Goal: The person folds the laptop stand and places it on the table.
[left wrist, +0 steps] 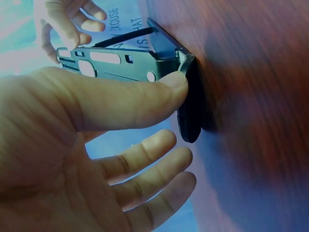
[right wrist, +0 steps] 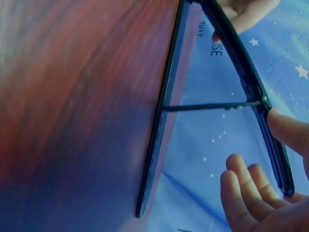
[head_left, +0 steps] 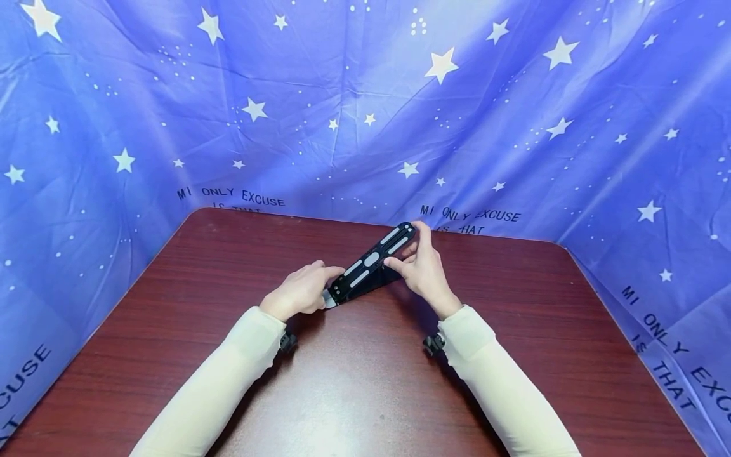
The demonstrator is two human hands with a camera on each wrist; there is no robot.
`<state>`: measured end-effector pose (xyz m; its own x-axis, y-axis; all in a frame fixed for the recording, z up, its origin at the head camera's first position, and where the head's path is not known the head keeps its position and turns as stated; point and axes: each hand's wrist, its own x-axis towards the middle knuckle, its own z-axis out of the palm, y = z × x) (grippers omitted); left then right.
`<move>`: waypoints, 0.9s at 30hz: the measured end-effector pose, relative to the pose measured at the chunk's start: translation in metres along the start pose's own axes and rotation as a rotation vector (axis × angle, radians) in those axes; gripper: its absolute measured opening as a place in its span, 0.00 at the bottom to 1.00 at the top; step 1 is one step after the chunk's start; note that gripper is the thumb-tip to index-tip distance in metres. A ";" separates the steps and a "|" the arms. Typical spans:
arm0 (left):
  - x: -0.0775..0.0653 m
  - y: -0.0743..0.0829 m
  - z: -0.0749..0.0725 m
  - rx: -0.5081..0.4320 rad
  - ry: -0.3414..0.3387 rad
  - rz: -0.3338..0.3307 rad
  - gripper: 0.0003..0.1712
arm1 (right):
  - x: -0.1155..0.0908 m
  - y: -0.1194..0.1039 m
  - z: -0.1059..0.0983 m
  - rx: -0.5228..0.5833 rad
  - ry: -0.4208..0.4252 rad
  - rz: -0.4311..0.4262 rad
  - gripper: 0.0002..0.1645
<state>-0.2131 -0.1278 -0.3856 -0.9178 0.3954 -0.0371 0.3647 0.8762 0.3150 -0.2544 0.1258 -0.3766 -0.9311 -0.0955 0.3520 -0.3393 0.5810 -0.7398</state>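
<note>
A black folding laptop stand [head_left: 358, 266] with pale pads stands part-unfolded near the table's far side. The right wrist view shows its base bar [right wrist: 157, 130] along the tabletop, its upper bar [right wrist: 235, 55] slanting away, and a thin strut [right wrist: 207, 107] between them. My left hand [head_left: 299, 289] holds the stand's low hinged end, its thumb [left wrist: 145, 101] pressed beside the lip and its other fingertips off the stand. With thumb and index finger, my right hand [head_left: 427, 270] grips the raised end of the upper bar; its remaining fingers hang free below.
The reddish-brown wooden table [head_left: 354, 393] has rounded far corners. A blue curtain [head_left: 342, 82] with white stars and printed words hangs around its back and sides. Small dark cameras sit at both wrists, under the pale sleeves [head_left: 211, 387].
</note>
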 end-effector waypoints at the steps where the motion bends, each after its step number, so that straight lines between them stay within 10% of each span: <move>1: 0.000 -0.001 0.000 0.013 -0.002 0.001 0.43 | -0.001 0.000 0.001 0.002 0.008 -0.003 0.53; 15: -0.002 -0.005 0.001 -0.013 -0.019 -0.039 0.45 | 0.000 0.002 -0.006 0.074 0.007 -0.021 0.47; 27: -0.007 -0.006 0.005 0.019 0.029 -0.125 0.27 | 0.016 0.010 -0.026 0.182 -0.117 -0.101 0.37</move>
<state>-0.2087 -0.1347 -0.3917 -0.9604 0.2745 -0.0474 0.2496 0.9235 0.2912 -0.2690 0.1512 -0.3639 -0.8966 -0.2449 0.3689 -0.4405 0.4095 -0.7989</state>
